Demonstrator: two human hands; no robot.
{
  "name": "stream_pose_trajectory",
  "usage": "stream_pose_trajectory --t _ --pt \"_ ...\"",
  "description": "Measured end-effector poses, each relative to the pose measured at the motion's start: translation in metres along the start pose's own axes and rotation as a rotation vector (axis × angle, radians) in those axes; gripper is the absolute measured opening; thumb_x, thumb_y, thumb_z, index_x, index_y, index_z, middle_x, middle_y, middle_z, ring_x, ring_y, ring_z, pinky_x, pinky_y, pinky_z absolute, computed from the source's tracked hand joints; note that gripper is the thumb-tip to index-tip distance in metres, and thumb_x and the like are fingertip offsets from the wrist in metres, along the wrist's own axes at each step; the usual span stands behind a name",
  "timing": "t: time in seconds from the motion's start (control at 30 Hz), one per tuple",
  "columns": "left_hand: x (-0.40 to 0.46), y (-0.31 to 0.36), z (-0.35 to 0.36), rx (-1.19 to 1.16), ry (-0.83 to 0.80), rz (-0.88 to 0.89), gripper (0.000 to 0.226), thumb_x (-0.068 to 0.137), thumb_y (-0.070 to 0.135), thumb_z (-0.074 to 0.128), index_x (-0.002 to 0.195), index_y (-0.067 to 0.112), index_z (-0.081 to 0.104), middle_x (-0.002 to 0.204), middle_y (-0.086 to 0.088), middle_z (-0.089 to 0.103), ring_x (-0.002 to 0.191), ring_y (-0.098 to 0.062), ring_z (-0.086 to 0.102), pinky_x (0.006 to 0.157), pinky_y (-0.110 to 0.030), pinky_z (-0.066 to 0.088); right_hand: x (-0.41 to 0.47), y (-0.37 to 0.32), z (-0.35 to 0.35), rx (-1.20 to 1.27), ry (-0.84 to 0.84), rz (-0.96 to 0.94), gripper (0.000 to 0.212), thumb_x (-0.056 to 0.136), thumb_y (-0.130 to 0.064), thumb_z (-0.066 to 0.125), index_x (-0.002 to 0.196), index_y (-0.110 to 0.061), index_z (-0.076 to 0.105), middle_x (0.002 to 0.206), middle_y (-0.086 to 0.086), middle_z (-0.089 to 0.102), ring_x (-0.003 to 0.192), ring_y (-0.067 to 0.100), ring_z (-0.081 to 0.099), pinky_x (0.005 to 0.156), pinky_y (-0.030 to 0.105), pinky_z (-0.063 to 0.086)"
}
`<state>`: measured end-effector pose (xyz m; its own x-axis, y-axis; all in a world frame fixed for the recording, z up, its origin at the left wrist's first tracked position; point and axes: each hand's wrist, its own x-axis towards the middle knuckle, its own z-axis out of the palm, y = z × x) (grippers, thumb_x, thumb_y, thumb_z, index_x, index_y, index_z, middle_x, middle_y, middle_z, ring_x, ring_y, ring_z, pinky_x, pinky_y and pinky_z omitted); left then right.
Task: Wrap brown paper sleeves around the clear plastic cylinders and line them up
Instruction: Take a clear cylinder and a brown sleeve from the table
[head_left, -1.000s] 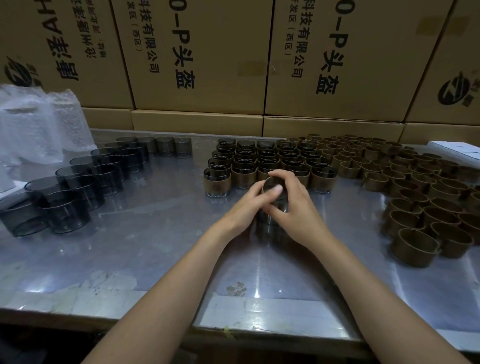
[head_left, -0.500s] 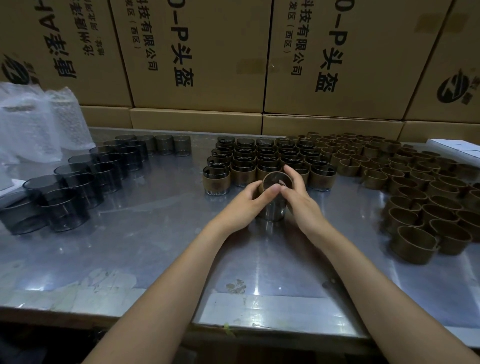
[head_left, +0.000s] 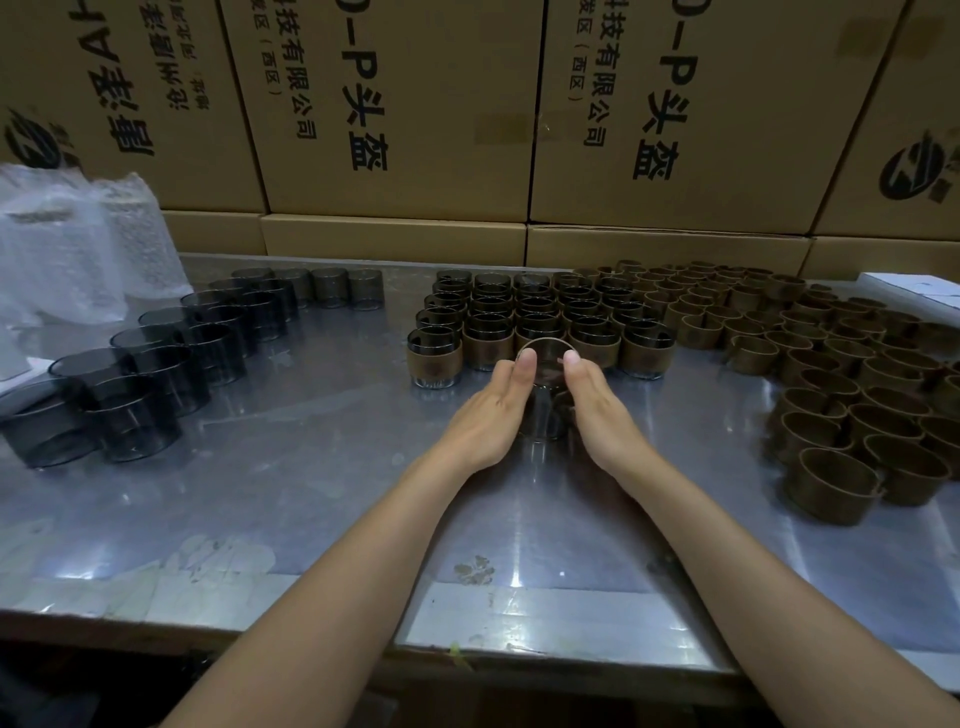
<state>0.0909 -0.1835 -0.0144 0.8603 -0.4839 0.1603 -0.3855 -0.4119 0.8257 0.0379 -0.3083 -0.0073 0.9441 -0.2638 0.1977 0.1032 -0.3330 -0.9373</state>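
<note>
— Where the steel desk (head_left: 311, 493) runs back to the stacked cardboard boxes (head_left: 395, 104), what stands around the work in the head view?

— On the far left, bubble-wrap bags (head_left: 72, 249). In front of them, bare dark-tinted clear cylinders (head_left: 156, 374) sit upright in a curving double row from the near left edge toward the back. At the centre back is a block of finished cylinders (head_left: 540, 317), each with a brown band round its middle, packed in tidy rows. To the right, loose brown paper sleeves (head_left: 831, 374) crowd the desk, many standing as open rings. A white box (head_left: 914, 291) shows at the far right edge.

— Does anything block the way?

— The front row of the finished block stands just behind the fingertips, and the piece being handled sits in line with a gap in that row. The sleeve pile lies well apart from the arms.

— And the hands?

— Both reach forward, palms facing each other. The left hand (head_left: 488, 410) and the right hand (head_left: 597, 405) press a cylinder (head_left: 543, 374) between them with straight fingers, one on each side, fingertips at its rim. It stands upright on the desk; whether a sleeve is round it I cannot tell, since the palms cover its sides.
</note>
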Motion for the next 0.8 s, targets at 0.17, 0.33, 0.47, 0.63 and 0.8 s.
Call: stream_pose_trajectory --t 0.17,0.33,0.47,0.63,0.8 --pt "0.002 -0.001 -0.002 -0.092 0.007 0.024 0.086 0.076 0.08 0.005 0.134 0.026 0.04 0.134 0.002 0.05 0.129 -0.018 0.042 0.105 -0.036 0.03 -0.002 -0.001 0.002 0.089 0.029 -0.042 0.043 0.103 -0.039 0.029 0.133 -0.015 0.049 0.12 -0.006 0.057 0.112 0.004 0.052 0.091 0.013 0.039" --pt "0.001 0.003 -0.003 -0.206 -0.005 0.035 0.081 0.078 0.078 0.01 0.134 0.028 0.039 0.129 0.012 0.046 0.124 -0.007 0.04 0.105 -0.033 0.03 -0.003 -0.002 0.003 0.103 0.041 -0.098 0.038 0.104 -0.033 0.03 0.131 -0.015 0.05 0.105 -0.02 0.056 0.085 -0.026 0.051 0.069 -0.006 0.035" --pt "-0.001 0.007 -0.003 -0.293 0.032 0.003 0.083 0.076 0.086 0.014 0.125 0.026 0.044 0.125 0.005 0.054 0.122 -0.015 0.05 0.106 -0.037 0.036 -0.003 -0.004 0.003 0.147 0.061 -0.128 0.038 0.104 -0.031 0.031 0.132 -0.013 0.049 0.11 -0.012 0.058 0.085 -0.025 0.052 0.07 -0.004 0.037" --pt "-0.002 0.012 0.004 -0.417 0.016 -0.057 0.101 0.057 0.093 0.034 0.129 0.023 0.04 0.129 -0.001 0.054 0.121 -0.018 0.053 0.107 -0.044 0.04 -0.004 -0.006 0.0 0.189 0.122 -0.127 0.034 0.104 -0.032 0.032 0.12 -0.019 0.059 0.105 -0.015 0.061 0.084 -0.022 0.055 0.07 -0.002 0.038" --pt "-0.002 0.012 0.008 -0.512 0.034 -0.07 0.103 0.055 0.09 0.045 0.129 0.019 0.037 0.127 -0.006 0.056 0.116 -0.02 0.058 0.102 -0.044 0.046 -0.004 -0.006 0.001 0.205 0.163 -0.121 0.033 0.103 -0.033 0.032 0.116 -0.022 0.061 0.102 -0.015 0.063 0.087 -0.018 0.057 0.072 -0.001 0.04"
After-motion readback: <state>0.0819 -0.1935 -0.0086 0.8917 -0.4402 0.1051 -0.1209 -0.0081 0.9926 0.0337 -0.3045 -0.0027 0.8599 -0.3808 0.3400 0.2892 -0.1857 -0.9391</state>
